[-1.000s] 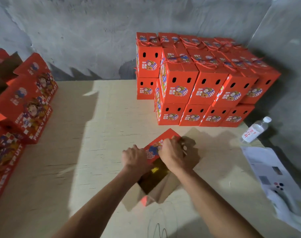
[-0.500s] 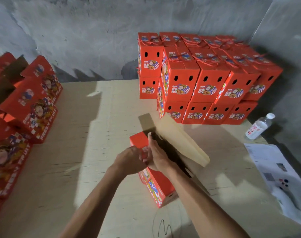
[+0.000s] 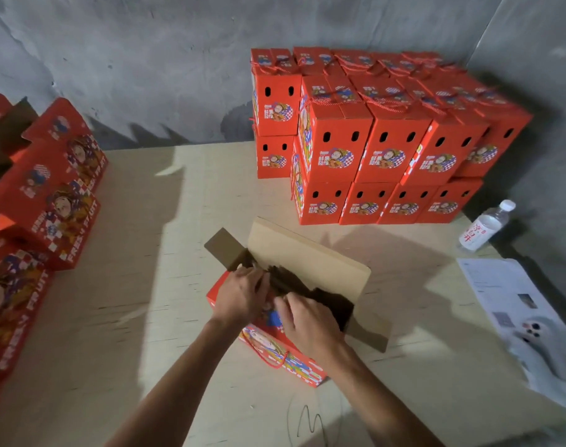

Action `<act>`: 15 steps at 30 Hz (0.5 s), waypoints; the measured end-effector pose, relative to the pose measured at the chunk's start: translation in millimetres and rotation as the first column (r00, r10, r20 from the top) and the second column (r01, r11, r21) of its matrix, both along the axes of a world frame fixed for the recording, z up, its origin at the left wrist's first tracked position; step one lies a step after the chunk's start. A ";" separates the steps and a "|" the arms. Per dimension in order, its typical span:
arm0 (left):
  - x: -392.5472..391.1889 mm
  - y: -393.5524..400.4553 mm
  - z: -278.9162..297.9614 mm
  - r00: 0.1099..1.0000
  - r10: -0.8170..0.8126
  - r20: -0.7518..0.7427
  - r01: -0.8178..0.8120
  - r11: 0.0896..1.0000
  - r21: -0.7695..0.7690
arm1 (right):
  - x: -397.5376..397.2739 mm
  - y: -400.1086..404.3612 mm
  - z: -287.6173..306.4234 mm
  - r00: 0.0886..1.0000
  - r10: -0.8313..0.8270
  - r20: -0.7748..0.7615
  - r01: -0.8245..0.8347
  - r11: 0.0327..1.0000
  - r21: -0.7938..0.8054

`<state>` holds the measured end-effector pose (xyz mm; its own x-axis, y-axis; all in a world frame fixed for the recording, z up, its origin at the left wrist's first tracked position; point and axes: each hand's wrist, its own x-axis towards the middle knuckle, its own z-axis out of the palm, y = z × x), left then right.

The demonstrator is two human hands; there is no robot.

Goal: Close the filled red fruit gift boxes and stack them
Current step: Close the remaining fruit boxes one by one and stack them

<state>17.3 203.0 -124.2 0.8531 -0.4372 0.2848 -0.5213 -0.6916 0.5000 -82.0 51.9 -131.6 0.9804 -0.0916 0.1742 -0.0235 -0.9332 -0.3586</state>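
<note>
a: red boxes, how many has the person finished?

b: a large stack (image 3: 381, 137) sits closed, two tiers high, at the table's far right by the wall. one open box (image 3: 275, 346) lies mid-table, its big flap (image 3: 310, 256) raised.

a: and the hands?

b: the left hand (image 3: 239, 298) and right hand (image 3: 307, 321) both press curled fingers on the near flap, folding it in. more unclosed boxes (image 3: 49, 195) wait at left.

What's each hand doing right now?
Left hand: grips the near top edge of the open red box.
Right hand: rests on that edge; grip cannot be told.
</note>
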 end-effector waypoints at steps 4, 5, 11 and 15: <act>3.1 -5.7 -3.6 0.992 0.120 -0.037 -0.109 0.970 0.218 | -6.0 -2.6 -2.7 0.968 -0.239 0.073 0.248 0.956 -0.160; 1.7 -6.5 -2.1 0.984 0.167 -0.055 -0.149 0.958 0.243 | -1.8 -4.5 -1.1 0.969 -0.243 0.049 0.248 0.955 -0.161; 0.9 -11.3 1.1 0.919 0.371 -0.133 -0.311 0.890 0.333 | 32.5 -17.6 3.1 0.996 -0.081 -0.039 0.075 0.989 -0.128; -8.1 -9.3 -4.9 0.959 0.270 -0.089 -0.222 0.906 0.361 | 41.5 -25.4 4.0 0.998 -0.025 -0.049 0.016 0.984 -0.175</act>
<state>9.3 193.7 -129.2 0.9656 -0.2581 0.0306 -0.2570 -0.9304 0.2614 -40.5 26.5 -127.6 0.9867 -0.0842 0.1390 -0.0572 -0.9805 -0.1879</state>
